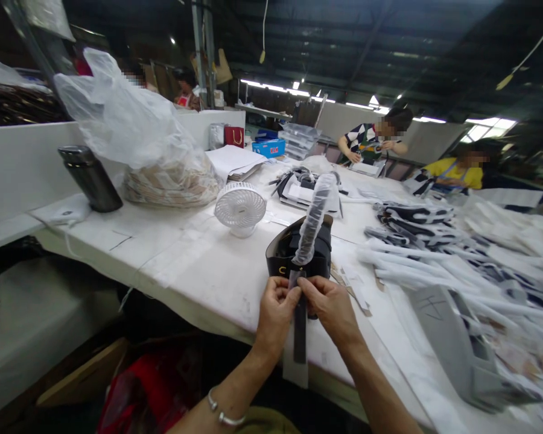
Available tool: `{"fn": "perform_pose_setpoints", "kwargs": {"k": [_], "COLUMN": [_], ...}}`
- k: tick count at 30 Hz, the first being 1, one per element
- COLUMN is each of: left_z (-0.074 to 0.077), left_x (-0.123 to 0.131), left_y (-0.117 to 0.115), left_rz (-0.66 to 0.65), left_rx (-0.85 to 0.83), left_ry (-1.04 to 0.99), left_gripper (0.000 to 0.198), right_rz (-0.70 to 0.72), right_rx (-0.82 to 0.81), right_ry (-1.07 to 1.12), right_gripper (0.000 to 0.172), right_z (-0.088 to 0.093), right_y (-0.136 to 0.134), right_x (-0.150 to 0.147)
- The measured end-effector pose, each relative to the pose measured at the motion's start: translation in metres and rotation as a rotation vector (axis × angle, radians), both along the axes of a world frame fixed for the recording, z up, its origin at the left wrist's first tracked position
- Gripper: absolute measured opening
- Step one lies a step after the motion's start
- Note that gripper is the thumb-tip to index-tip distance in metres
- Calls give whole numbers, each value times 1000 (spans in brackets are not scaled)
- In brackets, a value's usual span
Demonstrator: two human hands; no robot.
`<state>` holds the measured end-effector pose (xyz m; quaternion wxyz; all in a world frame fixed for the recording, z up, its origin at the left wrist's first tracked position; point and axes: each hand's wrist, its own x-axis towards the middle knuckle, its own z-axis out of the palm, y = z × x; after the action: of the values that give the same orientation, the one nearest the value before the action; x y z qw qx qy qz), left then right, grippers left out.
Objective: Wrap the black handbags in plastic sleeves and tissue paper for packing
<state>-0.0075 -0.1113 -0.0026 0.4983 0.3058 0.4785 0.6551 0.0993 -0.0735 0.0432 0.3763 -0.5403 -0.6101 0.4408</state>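
A black bag (276,267) with gold-coloured fittings stands at the near edge of the table. Its handle (315,217) rises in a crinkled clear wrap. A dark strap (300,337) hangs from the front of the bag over the table edge, with a pale strip behind it. My left hand (275,304) pinches the top of this strap from the left, thumb and fingers together. From the right, my right hand (328,301) closes thumb and fingers on the same strap, the two thumbs nearly touching. The bag's lower front is partly hidden by my hands.
A white fan (241,208) stands behind the bag to the left, near a dark flask (91,179) and a large plastic bag (131,120). Wrapped straps (416,265) and a grey holder (452,337) lie at right. Two people sit across the table (172,259).
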Motion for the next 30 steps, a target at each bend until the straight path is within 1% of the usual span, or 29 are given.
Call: {"fn": "perform_pose_setpoints", "kwargs": {"k": [3, 6, 9, 11, 15, 18, 23, 26, 30], "left_z": [2, 5, 9, 10, 8, 2, -7, -8, -3], "left_x": [-2, -4, -4, -5, -9, -11, -13, -14, -15], "left_y": [2, 4, 3, 3, 1, 0, 0, -1, -4], "left_rz": [-62, -48, 9, 53, 134, 186, 272, 300, 315], "left_rx": [6, 16, 39, 75, 168, 278, 514, 561, 599], "left_ry": [-39, 28, 235, 388, 610, 740, 940, 1016, 1031], "left_gripper": [38, 36, 31, 27, 19, 9, 13, 15, 16], "right_rz": [-14, -24, -43, -53, -89, -128, -151, -120, -86], "right_rx": [26, 23, 36, 77, 215, 320, 417, 414, 324], "right_ry": [-11, -39, -128, -221, -381, -444, -435, -402, -331], "right_gripper": [40, 42, 49, 53, 53, 52, 50, 50, 49], "right_z": [1, 3, 5, 6, 6, 5, 5, 6, 6], "right_y": [-1, 0, 3, 6, 9, 8, 2, -2, -5], "right_x": [-1, 0, 2, 1, -3, -5, -6, -7, -7]}}
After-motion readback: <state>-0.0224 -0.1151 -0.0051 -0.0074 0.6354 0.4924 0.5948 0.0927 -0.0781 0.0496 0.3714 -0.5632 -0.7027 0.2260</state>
